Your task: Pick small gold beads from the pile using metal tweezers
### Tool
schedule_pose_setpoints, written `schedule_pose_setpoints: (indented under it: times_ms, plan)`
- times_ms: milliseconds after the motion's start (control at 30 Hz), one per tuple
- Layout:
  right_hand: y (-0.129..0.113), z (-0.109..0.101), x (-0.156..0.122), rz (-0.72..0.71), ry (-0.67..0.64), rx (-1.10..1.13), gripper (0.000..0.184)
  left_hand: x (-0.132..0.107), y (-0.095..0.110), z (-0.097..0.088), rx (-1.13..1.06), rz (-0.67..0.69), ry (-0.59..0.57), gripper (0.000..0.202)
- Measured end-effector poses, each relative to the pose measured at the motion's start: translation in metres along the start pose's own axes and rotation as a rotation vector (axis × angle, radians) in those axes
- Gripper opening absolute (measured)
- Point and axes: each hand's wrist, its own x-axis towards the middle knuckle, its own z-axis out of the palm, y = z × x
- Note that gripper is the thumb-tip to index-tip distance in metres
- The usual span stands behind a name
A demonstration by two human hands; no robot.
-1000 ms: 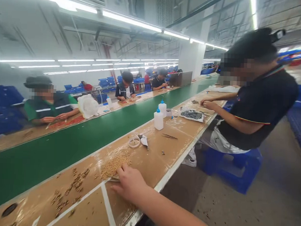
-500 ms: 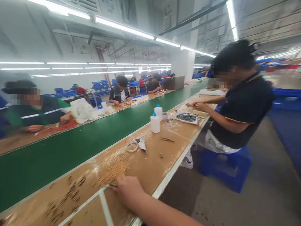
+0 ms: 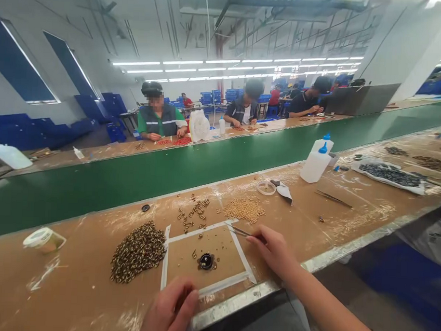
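Beads [image 3: 245, 210] near tweezers [image 3: 239, 230], brassy heap [image 3: 138, 252], white bottles [image 3: 312, 166]

Tweezers [image 3: 240, 230]: slender and dark, pinched between the thumb and fingers of the right hand [image 3: 275, 249]; the shanks run leftward from the grip and slightly away from the wearer. Tan beads [image 3: 245, 210]: small, rounded, in a low, loose patch just beyond the grip, close to the tweezer tips; contact cannot be determined. Black cup [image 3: 206, 261]: round, open upward, left of the grip and slightly nearer the wearer. Brass-coloured pieces [image 3: 140, 252]: small, glossy, densely heaped well to the left of the grip.
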Motion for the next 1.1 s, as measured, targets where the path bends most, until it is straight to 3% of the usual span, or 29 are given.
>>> schedule_pose_setpoints:
  times_ms: [67, 133, 167, 233, 367, 500, 567, 667, 767, 833, 1000, 1100]
  plan:
    - [-0.023, 0.000, -0.017, -0.142, -0.073, 0.085, 0.033, 0.006, 0.001, -0.003, 0.066, -0.002, -0.003, 0.045]
    - [-0.046, -0.002, -0.029, -0.257, -0.162, 0.153, 0.033, 0.007, 0.002, -0.006, 0.169, 0.128, -0.043, 0.048]
    - [-0.056, -0.003, -0.034, -0.289, -0.191, 0.179, 0.031, 0.007, 0.003, -0.008, 0.209, 0.196, -0.060, 0.038]
    - [-0.070, -0.006, -0.037, -0.304, -0.223, 0.215, 0.026, 0.004, 0.005, -0.011, 0.245, 0.285, -0.067, 0.027]
    - [-0.077, -0.012, -0.031, -0.278, -0.275, 0.280, 0.021, -0.002, 0.009, -0.018, 0.192, 0.350, -0.083, 0.043]
    - [-0.081, -0.011, -0.026, -0.136, -0.267, 0.484, 0.018, -0.002, 0.015, -0.023, 0.148, 0.401, -0.140, 0.043]
    - [-0.089, -0.003, -0.028, 0.049, -0.235, 0.760, 0.019, -0.001, 0.019, -0.021, 0.124, 0.417, -0.159, 0.043]
    - [-0.105, 0.014, -0.036, 0.260, -0.349, 1.148, 0.026, 0.001, 0.024, -0.015, 0.077, 0.421, -0.165, 0.045]
    - [-0.113, 0.028, -0.037, 0.251, -0.438, 1.197, 0.026, 0.009, 0.018, -0.013, 0.102, 0.430, -0.202, 0.044]
    - [-0.107, 0.035, -0.029, 0.284, -0.369, 1.127, 0.030, 0.021, 0.006, -0.015, 0.145, 0.359, -0.221, 0.040]
    - [-0.067, 0.042, 0.010, 0.456, -0.149, 0.939, 0.045, 0.066, -0.026, -0.016, 0.273, -0.098, -0.134, 0.019]
    - [-0.053, 0.045, 0.029, 0.479, -0.110, 0.873, 0.047, 0.089, -0.032, -0.007, 0.306, -0.176, -0.211, 0.016]
